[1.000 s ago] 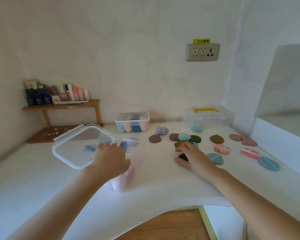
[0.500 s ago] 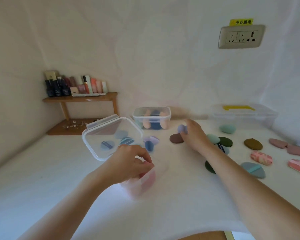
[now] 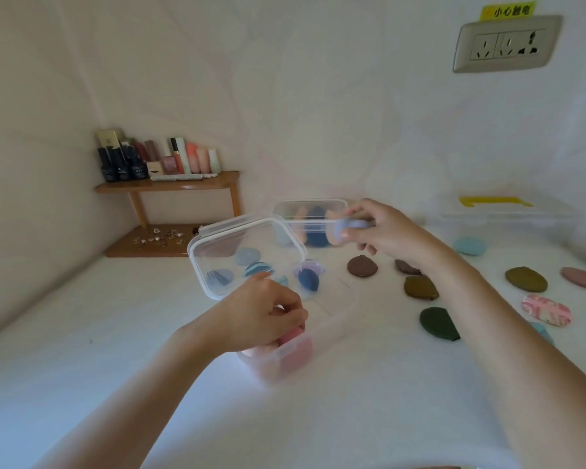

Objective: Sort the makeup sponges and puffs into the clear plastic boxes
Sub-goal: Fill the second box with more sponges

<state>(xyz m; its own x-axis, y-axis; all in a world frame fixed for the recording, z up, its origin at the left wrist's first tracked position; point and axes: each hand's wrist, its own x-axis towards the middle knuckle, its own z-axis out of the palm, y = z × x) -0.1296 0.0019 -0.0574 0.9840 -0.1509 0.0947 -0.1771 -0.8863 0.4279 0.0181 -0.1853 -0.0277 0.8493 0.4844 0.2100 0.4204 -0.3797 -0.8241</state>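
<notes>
Two of the clear boxes are set mid-desk (image 3: 352, 418): the near box (image 3: 285, 358), lid raised, is gripped at its rim by the left hand (image 3: 261, 314). The far box (image 3: 310, 211) is found just behind the right hand (image 3: 389, 235), where a lilac sponge (image 3: 351, 226) is pinched crosswise, tip pointing left.

Both bare: left hand (image 3: 257, 316), right hand (image 3: 391, 233). Wrists bare too. Left forearm (image 3: 142, 394), right forearm (image 3: 508, 336) uncovered right to frame edge. Fingers (image 3: 361, 211) slender; nails too blurred to tell.
</notes>
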